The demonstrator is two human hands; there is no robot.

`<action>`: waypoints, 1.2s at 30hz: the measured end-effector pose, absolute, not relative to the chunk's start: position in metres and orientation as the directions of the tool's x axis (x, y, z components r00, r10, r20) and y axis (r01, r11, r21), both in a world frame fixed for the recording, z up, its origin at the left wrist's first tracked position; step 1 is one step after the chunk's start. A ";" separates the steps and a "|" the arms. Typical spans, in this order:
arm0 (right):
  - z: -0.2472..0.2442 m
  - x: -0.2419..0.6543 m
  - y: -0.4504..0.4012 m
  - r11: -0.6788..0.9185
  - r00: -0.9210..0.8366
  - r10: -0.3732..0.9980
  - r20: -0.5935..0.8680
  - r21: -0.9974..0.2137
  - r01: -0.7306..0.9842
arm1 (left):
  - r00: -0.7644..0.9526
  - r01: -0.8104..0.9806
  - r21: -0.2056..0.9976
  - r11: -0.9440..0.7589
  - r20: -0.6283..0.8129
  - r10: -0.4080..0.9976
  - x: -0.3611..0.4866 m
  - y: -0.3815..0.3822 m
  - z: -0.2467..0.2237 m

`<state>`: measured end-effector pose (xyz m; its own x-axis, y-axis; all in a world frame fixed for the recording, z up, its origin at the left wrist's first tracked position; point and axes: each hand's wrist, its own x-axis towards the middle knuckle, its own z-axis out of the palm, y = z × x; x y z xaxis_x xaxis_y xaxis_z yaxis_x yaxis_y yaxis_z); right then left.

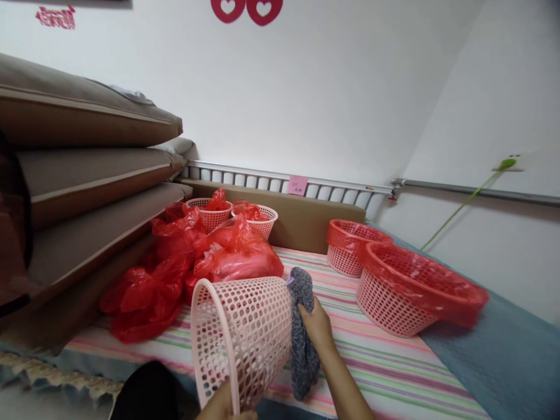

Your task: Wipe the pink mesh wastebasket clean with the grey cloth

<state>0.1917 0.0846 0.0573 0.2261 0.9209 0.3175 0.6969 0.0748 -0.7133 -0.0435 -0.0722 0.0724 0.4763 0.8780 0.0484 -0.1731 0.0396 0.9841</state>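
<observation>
A pink perforated wastebasket lies tilted on its side in front of me, its open mouth facing left. My left hand grips it near the rim at the bottom of the view, partly inside, so some fingers are hidden. My right hand is closed round a dark grey cloth, which is pressed against the basket's base and hangs down beside it. Just behind the basket lie bulging red plastic bags with pinkish contents showing through.
Two baskets lined with red bags, a nearer one and a farther one, stand at right on the striped sheet. Two more baskets stand at the back. Stacked cushions rise at left. A radiator lines the wall.
</observation>
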 end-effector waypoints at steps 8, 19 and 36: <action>0.055 0.191 0.074 0.081 0.237 0.904 0.355 -0.687 0.722 | 0.357 -0.311 0.950 -0.010 0.127 0.926 -0.040 -0.055 0.059; 0.079 0.114 0.015 0.324 0.000 0.874 0.487 -0.582 0.746 | 0.316 -0.214 0.976 -0.047 0.115 0.942 -0.043 -0.056 0.055; 0.094 0.066 -0.024 0.404 -0.124 0.864 0.488 -0.525 0.750 | 0.258 -0.091 0.995 -0.043 0.065 0.964 -0.048 -0.050 0.010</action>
